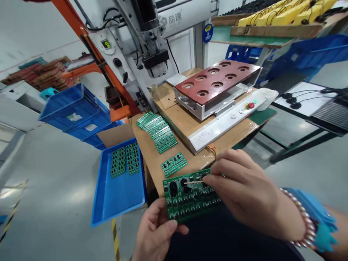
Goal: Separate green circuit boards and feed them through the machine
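fingers of the left hand [153,233] grip the green board [194,206]; the right hand [248,191] pinches a thin stick [194,182]. hold the board still and touch the black part [183,181] softly.

One green circuit board [182,205], held in left hand [155,232]; one thin stick [194,182], in fingers [210,179] of right hand [246,189], tip at black component [183,181]; further boards [165,138], on desk [149,158] and in blue tray [117,200].
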Demonstrator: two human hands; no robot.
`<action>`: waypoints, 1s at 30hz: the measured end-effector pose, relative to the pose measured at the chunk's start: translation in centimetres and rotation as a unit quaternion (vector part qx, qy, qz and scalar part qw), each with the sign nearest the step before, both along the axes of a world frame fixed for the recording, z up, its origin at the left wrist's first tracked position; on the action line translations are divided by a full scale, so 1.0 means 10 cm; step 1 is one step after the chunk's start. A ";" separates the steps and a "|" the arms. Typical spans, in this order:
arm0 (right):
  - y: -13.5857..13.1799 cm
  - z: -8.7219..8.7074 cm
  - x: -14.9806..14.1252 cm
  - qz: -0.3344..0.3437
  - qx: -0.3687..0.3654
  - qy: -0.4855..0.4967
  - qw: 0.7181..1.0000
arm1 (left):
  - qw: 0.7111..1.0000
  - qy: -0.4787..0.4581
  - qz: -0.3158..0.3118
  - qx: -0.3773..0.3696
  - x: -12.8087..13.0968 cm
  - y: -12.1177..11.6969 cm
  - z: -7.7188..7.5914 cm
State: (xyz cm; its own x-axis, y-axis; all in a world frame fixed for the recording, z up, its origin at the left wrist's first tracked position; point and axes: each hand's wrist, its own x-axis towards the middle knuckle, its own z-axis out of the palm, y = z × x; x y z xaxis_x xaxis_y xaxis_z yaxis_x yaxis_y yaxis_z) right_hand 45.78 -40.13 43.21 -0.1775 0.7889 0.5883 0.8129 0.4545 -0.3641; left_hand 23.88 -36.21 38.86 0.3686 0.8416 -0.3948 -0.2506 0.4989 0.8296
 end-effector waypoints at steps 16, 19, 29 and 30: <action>-0.02 -0.02 0.03 -0.014 0.003 -0.007 1.000 | 1.000 0.002 0.009 -0.006 0.01 0.01 0.01; -0.04 -0.01 0.02 -0.007 -0.005 -0.004 1.000 | 1.000 -0.003 0.013 -0.003 0.02 0.00 0.02; -0.06 -0.02 -0.02 0.008 -0.011 0.002 1.000 | 1.000 -0.003 0.009 -0.004 0.02 0.00 0.01; -0.06 -0.02 -0.02 0.008 -0.010 0.003 1.000 | 1.000 -0.003 0.011 -0.003 0.02 -0.01 0.01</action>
